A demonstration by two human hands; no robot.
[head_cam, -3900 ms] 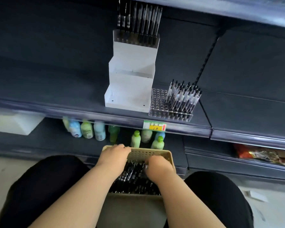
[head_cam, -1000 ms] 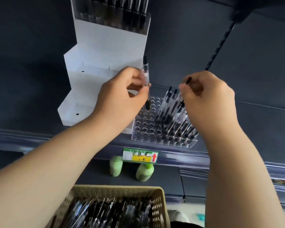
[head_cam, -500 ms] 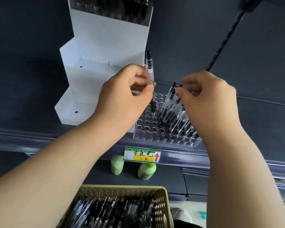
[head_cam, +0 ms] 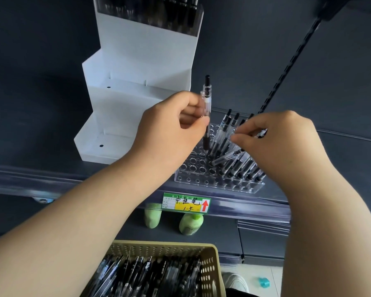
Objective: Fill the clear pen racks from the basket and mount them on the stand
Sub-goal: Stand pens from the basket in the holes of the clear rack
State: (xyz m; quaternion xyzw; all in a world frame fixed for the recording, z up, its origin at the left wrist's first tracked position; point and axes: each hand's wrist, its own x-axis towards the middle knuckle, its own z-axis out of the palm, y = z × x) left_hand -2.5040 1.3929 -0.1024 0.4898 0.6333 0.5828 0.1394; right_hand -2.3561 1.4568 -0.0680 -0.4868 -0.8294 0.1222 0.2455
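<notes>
While the left hand (head_cam: 171, 125) holds one clear pen (head_cam: 206, 112) upright, its grip pinched around the barrel, the pen's dark tip hangs just over the empty holes of the clear pen rack (head_cam: 204, 168) on the shelf (head_cam: 51, 174). At three o'clock from it, the right hand (head_cam: 287, 144) has its grip closed on another pen (head_cam: 229, 156), tilted among those already standing in the rack. At ten o'clock stands the white stepped stand (head_cam: 141, 67), a filled rack (head_cam: 150, 11) on its top tier. At six o'clock, the beige basket (head_cam: 210, 273) holds loose pens.
</notes>
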